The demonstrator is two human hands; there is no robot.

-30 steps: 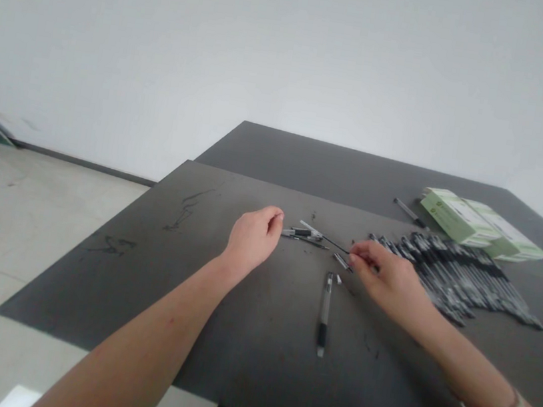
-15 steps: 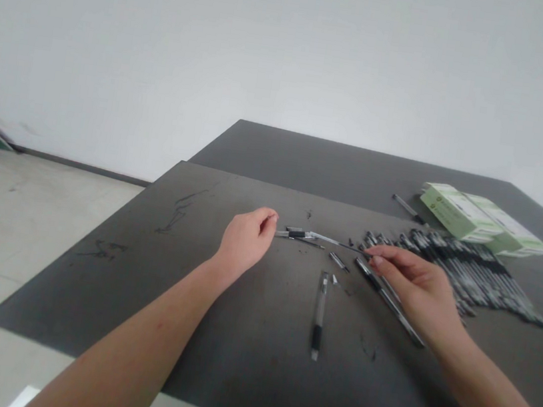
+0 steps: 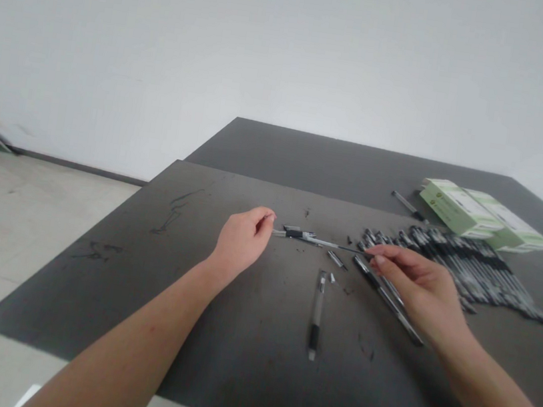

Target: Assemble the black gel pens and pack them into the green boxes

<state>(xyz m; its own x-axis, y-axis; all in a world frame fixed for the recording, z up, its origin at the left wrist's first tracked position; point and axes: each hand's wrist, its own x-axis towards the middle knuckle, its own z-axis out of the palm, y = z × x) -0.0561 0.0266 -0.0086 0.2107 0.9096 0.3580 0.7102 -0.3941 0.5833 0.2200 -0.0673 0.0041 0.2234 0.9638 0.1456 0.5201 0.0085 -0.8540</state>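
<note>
My left hand (image 3: 245, 239) is closed on the end of a clear pen barrel (image 3: 293, 233) with a black grip. Pinched between the thumb and fingers of my right hand (image 3: 412, 280) is a thin pen refill (image 3: 334, 244). It runs nearly in line with the barrel, its far end at the barrel's open end; how deep it sits inside I cannot tell. Beneath the hands are a small pen cap (image 3: 337, 260), a tiny white tip (image 3: 332, 277) and an upright-lying barrel (image 3: 317, 318) with a black grip. A capped pen (image 3: 386, 300) lies beside my right hand.
A wide heap of black-and-clear pens (image 3: 474, 269) covers the right side of the dark table (image 3: 126, 304). Two green-and-white boxes (image 3: 472, 215) stand behind it, with a single pen (image 3: 408, 206) to their left. Beyond the table is a white wall (image 3: 294, 45).
The refill has swung from an angle into line with the barrel. Both hands keep their grips and hardly move; the view has shifted slightly.
</note>
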